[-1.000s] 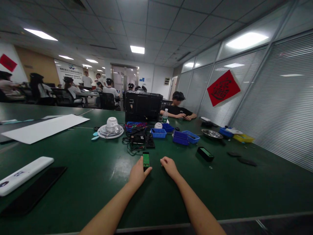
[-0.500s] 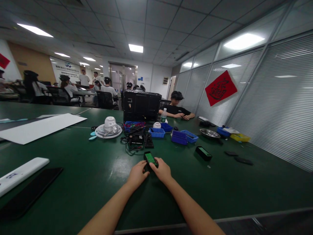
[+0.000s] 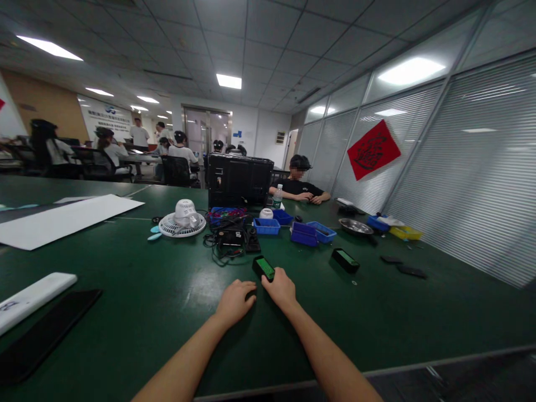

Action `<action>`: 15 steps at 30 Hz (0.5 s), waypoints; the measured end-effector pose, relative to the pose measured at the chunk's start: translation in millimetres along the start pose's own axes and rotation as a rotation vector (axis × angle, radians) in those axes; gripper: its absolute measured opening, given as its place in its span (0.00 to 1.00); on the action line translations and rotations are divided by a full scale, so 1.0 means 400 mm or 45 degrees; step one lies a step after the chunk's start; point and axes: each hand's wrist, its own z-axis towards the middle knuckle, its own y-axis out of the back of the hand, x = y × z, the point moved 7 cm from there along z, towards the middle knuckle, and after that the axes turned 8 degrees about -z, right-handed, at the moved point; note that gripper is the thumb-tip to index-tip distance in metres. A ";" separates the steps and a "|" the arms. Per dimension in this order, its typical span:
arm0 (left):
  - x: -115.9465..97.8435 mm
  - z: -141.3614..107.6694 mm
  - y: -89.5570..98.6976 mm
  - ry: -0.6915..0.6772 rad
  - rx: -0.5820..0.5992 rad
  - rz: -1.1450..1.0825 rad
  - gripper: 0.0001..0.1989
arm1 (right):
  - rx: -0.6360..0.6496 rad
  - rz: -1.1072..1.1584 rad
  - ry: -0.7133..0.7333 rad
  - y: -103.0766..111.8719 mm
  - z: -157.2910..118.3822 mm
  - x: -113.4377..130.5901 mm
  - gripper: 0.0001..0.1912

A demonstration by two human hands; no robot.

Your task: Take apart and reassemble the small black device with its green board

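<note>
A black open-topped case with a green circuit board inside [image 3: 263, 267] lies on the green table in front of me. My right hand [image 3: 282, 288] grips its near end, thumb and fingers on either side. My left hand [image 3: 235, 300] rests on the tabletop just left of it and apart from it, thumb and fingers separated, holding nothing. A second black case with a green board [image 3: 345, 260] lies farther right, with a small ring [image 3: 354, 282] in front of it.
Beyond my hands are a tangle of black cables and a power unit [image 3: 230, 238], blue bins [image 3: 266, 225], a fan head [image 3: 182, 224] and a large black casing [image 3: 240, 181]. A metal bowl [image 3: 355, 226] stands right. Across the table sits a person [image 3: 299, 187].
My left hand has let go of the case. In my right hand the case has shifted slightly right and turned. The camera view has moved a little.
</note>
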 end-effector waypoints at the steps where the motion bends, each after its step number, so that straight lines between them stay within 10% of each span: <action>1: 0.001 0.000 -0.001 0.001 -0.003 -0.006 0.17 | 0.005 -0.007 -0.035 0.005 0.005 -0.017 0.20; 15: 0.005 0.000 0.008 -0.029 -0.034 -0.025 0.14 | 0.106 0.197 -0.309 0.035 0.058 -0.183 0.29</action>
